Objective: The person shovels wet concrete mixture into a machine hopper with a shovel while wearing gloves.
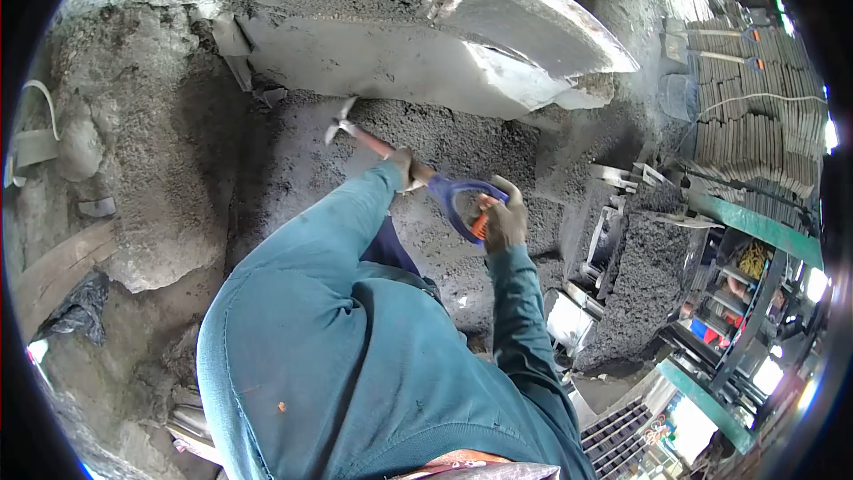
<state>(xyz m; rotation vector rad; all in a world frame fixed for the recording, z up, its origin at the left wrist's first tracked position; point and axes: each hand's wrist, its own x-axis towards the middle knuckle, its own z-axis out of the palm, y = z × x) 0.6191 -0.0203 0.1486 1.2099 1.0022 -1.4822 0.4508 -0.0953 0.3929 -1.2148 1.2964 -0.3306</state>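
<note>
A shovel (371,140) with a wooden shaft slants across the middle of the head view. Its narrow-looking metal blade (341,121) points up and left, over the dark gritty mix on the floor. My left hand (407,169) is wrapped round the shaft just below the blue D-shaped handle (449,200). At the other end, my right hand (506,220) grips the orange crossbar of that handle. Both arms wear teal sleeves.
Ahead stands a large grey trough (373,62) with gritty material on it. A rough mound (169,169) rises on the left. To the right are a machine bed with dark mix (649,276), green beams (755,229), stacked slabs (746,156) and another person partly visible.
</note>
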